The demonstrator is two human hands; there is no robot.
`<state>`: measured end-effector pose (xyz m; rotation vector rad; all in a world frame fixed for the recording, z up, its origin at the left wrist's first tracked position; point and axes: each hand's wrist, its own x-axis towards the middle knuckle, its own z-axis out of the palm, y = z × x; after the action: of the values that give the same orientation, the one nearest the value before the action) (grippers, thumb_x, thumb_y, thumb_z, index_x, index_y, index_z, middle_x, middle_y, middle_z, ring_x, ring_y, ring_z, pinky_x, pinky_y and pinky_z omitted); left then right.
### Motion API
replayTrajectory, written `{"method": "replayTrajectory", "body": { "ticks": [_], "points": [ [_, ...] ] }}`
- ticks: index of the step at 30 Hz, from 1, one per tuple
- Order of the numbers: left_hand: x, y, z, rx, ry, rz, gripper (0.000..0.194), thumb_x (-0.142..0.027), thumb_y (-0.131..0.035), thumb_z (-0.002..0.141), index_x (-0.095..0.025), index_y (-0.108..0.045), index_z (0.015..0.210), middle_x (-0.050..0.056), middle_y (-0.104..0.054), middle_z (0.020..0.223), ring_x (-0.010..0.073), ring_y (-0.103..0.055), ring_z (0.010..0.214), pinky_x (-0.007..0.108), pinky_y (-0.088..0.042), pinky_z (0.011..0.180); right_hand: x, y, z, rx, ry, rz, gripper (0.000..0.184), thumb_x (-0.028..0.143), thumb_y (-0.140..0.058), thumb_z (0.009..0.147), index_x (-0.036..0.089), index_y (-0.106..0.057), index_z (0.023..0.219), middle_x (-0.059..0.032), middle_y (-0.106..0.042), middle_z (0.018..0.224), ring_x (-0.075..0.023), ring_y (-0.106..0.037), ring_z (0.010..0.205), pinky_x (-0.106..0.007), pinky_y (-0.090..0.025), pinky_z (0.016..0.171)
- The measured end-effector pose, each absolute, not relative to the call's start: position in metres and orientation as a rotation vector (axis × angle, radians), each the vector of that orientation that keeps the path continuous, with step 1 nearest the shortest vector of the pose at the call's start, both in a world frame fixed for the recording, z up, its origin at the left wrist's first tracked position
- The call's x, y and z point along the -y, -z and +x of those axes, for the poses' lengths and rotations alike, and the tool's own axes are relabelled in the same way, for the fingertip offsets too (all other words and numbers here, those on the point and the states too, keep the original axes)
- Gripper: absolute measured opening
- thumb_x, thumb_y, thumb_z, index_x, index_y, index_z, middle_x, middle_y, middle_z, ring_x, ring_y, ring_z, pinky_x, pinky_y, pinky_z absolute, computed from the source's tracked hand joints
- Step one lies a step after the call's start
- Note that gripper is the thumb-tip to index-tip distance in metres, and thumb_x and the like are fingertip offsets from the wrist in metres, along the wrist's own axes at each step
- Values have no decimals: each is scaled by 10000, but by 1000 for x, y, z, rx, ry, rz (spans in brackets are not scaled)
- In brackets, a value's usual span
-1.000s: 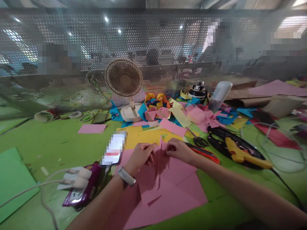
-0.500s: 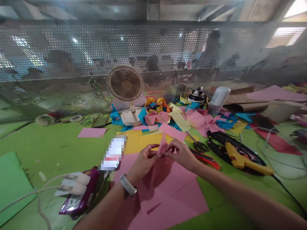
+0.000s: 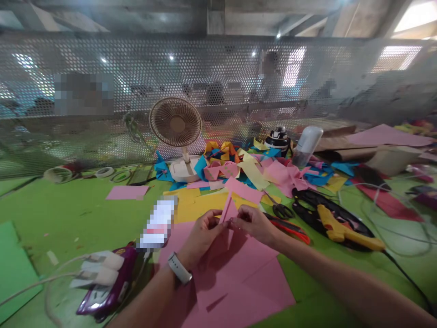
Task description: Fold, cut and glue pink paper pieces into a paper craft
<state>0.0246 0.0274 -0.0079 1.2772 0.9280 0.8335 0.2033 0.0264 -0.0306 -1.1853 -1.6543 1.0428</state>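
Both hands pinch a folded piece of pink paper [image 3: 229, 210], its pointed tip sticking up between them. My left hand [image 3: 205, 233], with a pale watch strap [image 3: 180, 269] on the wrist, grips the paper's left side between thumb and fingers. On the other side my right hand [image 3: 254, 224] has its fingertips closed on the paper's edge. Beneath them lie large pink sheets [image 3: 252, 291], with yellow paper [image 3: 186, 210] just behind.
A desk fan [image 3: 176, 123] stands behind a heap of coloured folded paper [image 3: 283, 175]. To the right are scissors [image 3: 282, 210], a red cutter [image 3: 290, 230] and a yellow glue gun [image 3: 341, 228] on a black tray. At left lie a phone [image 3: 159, 223] and a purple power bank with plugs [image 3: 109, 287].
The folded pink paper has turned a little, so a broader face and a crease show. Both hands keep hold of it. The whole view has shifted slightly.
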Motion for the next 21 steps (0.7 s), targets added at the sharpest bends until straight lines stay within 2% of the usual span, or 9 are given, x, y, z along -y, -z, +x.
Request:
{"method": "replayTrajectory", "body": {
  "ticks": [8, 14, 21],
  "points": [
    [-26, 4, 23, -898, -859, 1181, 476, -346, -697, 694, -193, -478, 1088, -63, -537, 660, 64, -486, 537, 178, -346, 518, -23, 25, 205, 1691, -1213, -1054, 327, 463, -557, 796, 151, -543, 699, 21, -490, 633, -89, -423, 564, -207, -312, 493],
    [-27, 8, 21, -822, -841, 1075, 477, -287, -715, 687, -209, -474, 1092, -59, -518, 678, 72, -504, 603, 183, -361, 578, -21, 21, 202, 1550, -1463, -898, 358, 498, -578, 767, 140, -572, 766, 18, -498, 650, -83, -438, 568, -204, -349, 526],
    [-27, 0, 18, -833, -751, 1081, 513, -296, -701, 708, -191, -455, 1147, -44, -531, 684, 56, -467, 539, 175, -326, 509, -21, 17, 204, 1505, -1632, -886, 319, 457, -592, 771, 139, -572, 751, 12, -533, 647, -74, -464, 542, -194, -343, 510]
  ]
}}
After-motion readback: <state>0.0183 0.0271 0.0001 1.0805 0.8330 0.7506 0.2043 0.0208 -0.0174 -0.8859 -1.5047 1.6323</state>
